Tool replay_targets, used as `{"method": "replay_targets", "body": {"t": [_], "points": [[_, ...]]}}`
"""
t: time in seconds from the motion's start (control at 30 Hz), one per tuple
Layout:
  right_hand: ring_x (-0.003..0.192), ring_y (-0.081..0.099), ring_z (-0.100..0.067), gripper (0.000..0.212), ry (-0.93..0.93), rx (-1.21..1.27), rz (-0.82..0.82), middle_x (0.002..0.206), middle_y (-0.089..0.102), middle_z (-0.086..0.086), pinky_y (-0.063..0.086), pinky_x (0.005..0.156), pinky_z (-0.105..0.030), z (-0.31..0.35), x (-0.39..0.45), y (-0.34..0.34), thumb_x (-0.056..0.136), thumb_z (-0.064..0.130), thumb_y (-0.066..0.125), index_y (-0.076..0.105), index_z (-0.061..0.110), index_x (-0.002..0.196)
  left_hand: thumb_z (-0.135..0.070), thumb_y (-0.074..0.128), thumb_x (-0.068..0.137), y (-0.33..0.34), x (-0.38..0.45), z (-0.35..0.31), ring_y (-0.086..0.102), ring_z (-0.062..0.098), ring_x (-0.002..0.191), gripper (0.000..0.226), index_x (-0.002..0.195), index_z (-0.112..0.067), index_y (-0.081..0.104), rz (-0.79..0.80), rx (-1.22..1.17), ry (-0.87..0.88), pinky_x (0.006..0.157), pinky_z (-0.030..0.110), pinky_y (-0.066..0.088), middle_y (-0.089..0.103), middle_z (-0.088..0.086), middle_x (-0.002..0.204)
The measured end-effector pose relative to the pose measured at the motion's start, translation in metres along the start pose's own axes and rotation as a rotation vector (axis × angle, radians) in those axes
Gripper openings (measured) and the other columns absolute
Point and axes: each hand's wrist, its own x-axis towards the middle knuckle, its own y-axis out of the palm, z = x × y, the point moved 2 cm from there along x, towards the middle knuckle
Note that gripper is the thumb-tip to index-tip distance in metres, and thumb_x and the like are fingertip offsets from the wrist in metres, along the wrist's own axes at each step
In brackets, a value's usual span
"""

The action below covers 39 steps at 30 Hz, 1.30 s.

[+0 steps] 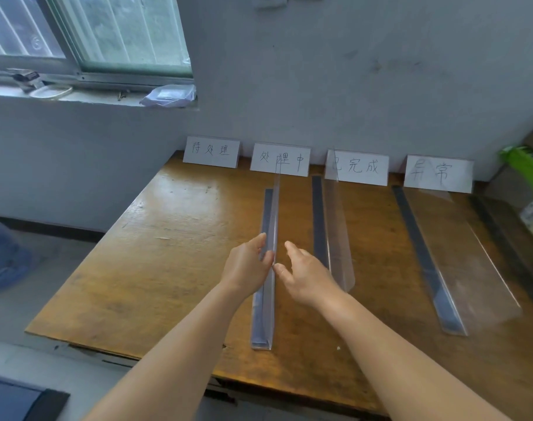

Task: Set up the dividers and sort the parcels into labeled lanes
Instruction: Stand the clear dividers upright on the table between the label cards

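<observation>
Three clear plastic dividers on grey base strips run front to back on the wooden table (156,253). My left hand (247,264) pinches the upright sheet of the leftmost divider (266,299) at its middle. My right hand (304,275) is just right of that sheet, fingers spread, fingertips at its top edge. The middle divider (335,235) and the right divider (441,268) lean to the right. Four white label cards stand along the wall: first (211,151), second (280,159), third (357,167), fourth (438,174). No parcels are in view.
A dark strip (502,238) lies along the table's right side, with a green packet (523,165) and cardboard boxes beyond it. A window and a sill with a plastic bag (169,95) are at upper left. A blue object (4,253) sits on the floor at left.
</observation>
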Motion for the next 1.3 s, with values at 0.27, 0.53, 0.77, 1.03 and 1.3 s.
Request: {"method": "replay_targets", "body": {"t": [0.27, 0.53, 0.77, 1.03, 1.3], "points": [[0.105, 0.062, -0.023, 0.062, 0.078, -0.054, -0.076, 0.127, 0.059, -0.005, 0.052, 0.087, -0.036, 0.029, 0.005, 0.009, 0.098, 0.024, 0.047, 0.014, 0.019, 0.151, -0.005, 0.042, 0.087, -0.018, 0.014, 0.019, 0.061, 0.024, 0.105, 0.051, 0.135, -0.02, 0.045, -0.086, 0.126, 0.079, 0.077, 0.025, 0.043, 0.066, 0.004, 0.114], [0.095, 0.061, -0.029, 0.062, 0.18, -0.176, -0.189, 0.111, 0.065, -0.01, 0.044, 0.072, -0.034, 0.073, 0.012, 0.033, 0.095, 0.011, 0.036, 0.012, 0.019, 0.151, 0.001, 0.045, 0.09, -0.064, 0.022, 0.064, 0.059, 0.022, 0.111, 0.059, 0.144, -0.022, 0.039, -0.125, 0.017, 0.114, 0.087, 0.028, 0.046, 0.065, 0.002, 0.119], [0.101, 0.061, -0.028, 0.058, 0.218, -0.183, -0.235, 0.119, 0.064, -0.009, 0.052, 0.083, -0.039, 0.123, 0.031, 0.062, 0.097, 0.011, 0.038, 0.017, 0.019, 0.15, 0.0, 0.04, 0.093, -0.135, 0.024, 0.107, 0.06, 0.023, 0.108, 0.055, 0.145, -0.017, 0.036, -0.119, 0.058, 0.094, 0.088, 0.032, 0.051, 0.058, 0.005, 0.131], [0.099, 0.06, -0.026, 0.059, 0.277, -0.163, -0.259, 0.118, 0.063, -0.009, 0.047, 0.073, -0.032, 0.149, 0.052, 0.077, 0.096, 0.01, 0.035, 0.017, 0.023, 0.151, -0.006, 0.038, 0.093, -0.173, 0.03, 0.138, 0.058, 0.027, 0.105, 0.053, 0.144, -0.021, 0.038, -0.107, 0.139, 0.033, 0.078, 0.03, 0.046, 0.06, 0.008, 0.128], [0.085, 0.06, -0.019, 0.061, 0.248, -0.18, -0.256, 0.103, 0.064, -0.006, 0.046, 0.063, -0.028, 0.153, 0.085, 0.072, 0.095, 0.003, 0.035, 0.017, 0.02, 0.151, -0.009, 0.04, 0.092, -0.176, 0.045, 0.145, 0.059, 0.022, 0.088, 0.037, 0.127, -0.017, 0.051, -0.109, 0.147, 0.005, 0.066, 0.027, 0.039, 0.066, 0.007, 0.113]]}}
